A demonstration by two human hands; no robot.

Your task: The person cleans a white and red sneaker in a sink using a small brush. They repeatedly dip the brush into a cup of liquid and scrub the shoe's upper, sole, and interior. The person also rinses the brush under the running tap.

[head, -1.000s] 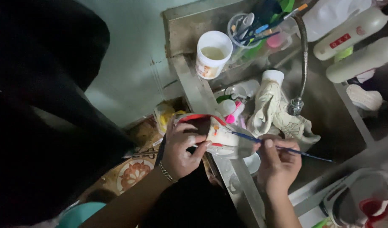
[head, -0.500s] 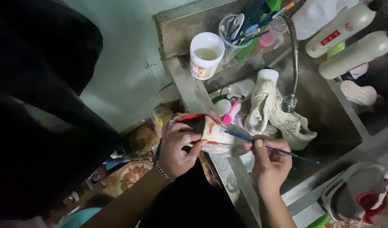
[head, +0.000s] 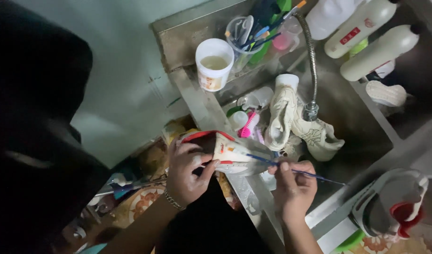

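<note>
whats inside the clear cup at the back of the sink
The clear cup holds a bunch of brushes with blue, green and orange handles standing upright, tips poking above the rim. Their lower ends and the cup's bottom are hidden behind the sink's edge.

White shoe, red trim, blue brush handle

White low sneaker with red collar and orange side marks [head: 225, 153]; thin blue-handled paintbrush [head: 291, 170]; cream canvas shoe with dark line emblem [head: 314, 134]; pink plastic scrub brush [head: 247, 126]; white tub of yellowish liquid [head: 214, 68].
</note>
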